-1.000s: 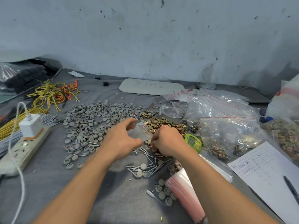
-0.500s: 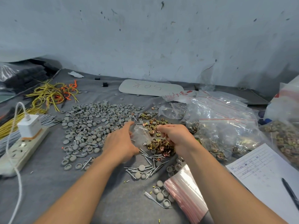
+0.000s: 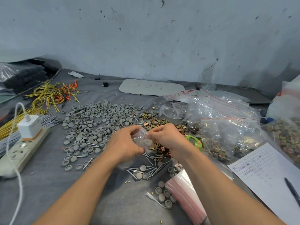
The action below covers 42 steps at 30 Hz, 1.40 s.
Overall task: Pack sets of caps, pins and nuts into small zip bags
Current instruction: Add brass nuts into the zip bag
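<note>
Clear zip bag (image 3: 140,138) pinched between both hands' grip.

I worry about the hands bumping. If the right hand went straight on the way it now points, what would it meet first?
The right hand points left into the small clear bag it pinches; just past it, likely the left hand, though depth is unclear.

Small zip bag (image 3: 141,135): what you hold is clear thin plastic, glossy and crinkled.
Caps (image 3: 90,120): matt grey plastic, smooth-faced.
Pins (image 3: 151,161): bare silvery metal, faintly shiny.
Nuts (image 3: 159,149): brassy and coppery metal, glinting.
Table cover (image 3: 48,192): grey cloth under your arms, matt and felt-like.
Sheet (image 3: 266,172): matt white paper, printed with lines.
Wall (image 3: 146,38): painted, rough and chipped.
</note>
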### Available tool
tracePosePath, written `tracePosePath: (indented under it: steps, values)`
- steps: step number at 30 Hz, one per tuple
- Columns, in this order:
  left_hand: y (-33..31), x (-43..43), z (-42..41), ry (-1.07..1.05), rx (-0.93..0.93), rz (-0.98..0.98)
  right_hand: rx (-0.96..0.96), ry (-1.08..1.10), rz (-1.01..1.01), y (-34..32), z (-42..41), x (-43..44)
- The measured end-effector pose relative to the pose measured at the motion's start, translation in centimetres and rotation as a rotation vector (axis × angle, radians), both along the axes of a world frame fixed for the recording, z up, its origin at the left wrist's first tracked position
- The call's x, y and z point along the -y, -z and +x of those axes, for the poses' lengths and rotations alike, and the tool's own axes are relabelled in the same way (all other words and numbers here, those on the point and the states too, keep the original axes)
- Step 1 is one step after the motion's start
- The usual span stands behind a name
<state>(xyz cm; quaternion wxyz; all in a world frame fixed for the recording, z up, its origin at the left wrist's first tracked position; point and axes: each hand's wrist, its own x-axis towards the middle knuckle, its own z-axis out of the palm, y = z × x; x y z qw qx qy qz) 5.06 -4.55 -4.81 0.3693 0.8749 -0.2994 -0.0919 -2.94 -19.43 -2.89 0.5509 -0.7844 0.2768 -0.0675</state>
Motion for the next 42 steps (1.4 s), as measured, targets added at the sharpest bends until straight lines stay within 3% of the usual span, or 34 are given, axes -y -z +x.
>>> tracePosePath:
  steps: [4, 7, 12, 14, 18, 22, 28, 32, 38, 42]
  values:
    - [-0.2, 0.3, -0.8, 0.023, 0.121, 0.039, 0.053, -0.082, -0.066, 0.1, 0.5, -1.4]
    - [-0.3, 0.3, -0.8, 0.015, 0.097, -0.04, 0.081, -0.147, -0.094, -0.3, 0.5, -2.0]
    - [-0.4, -0.2, -0.1, -0.044, 0.05, -0.155, 0.187, 0.017, -0.096, -1.4, 0.3, -0.6]
    - [-0.4, -0.6, 0.2, -0.059, 0.007, -0.215, 0.103, 0.051, -0.258, -1.4, -0.3, 0.5]
    - [-0.5, -1.0, 0.4, -0.087, -0.03, -0.26, -0.244, -0.058, -0.693, -0.6, -1.3, 1.9]
    - [-0.6, -0.9, 0.2, -0.088, -0.03, -0.258, -0.362, -0.177, -0.75, -0.2, -2.2, 1.7]
    - [-0.9, -0.5, -0.2, -0.084, 0.014, -0.172, -0.301, -0.196, -0.877, 0.9, -2.4, 0.7]
    - [-0.9, -0.2, -0.3, -0.066, 0.035, -0.127, -0.293, -0.19, -0.864, 1.0, -2.0, 1.1]
    - [-0.7, -0.1, -0.1, -0.048, 0.04, -0.125, -0.123, -0.05, -0.544, 1.0, -2.0, 2.7]
    - [-0.7, -0.1, 0.0, -0.052, 0.027, -0.134, -0.115, 0.022, -0.591, 1.3, -1.9, 3.4]
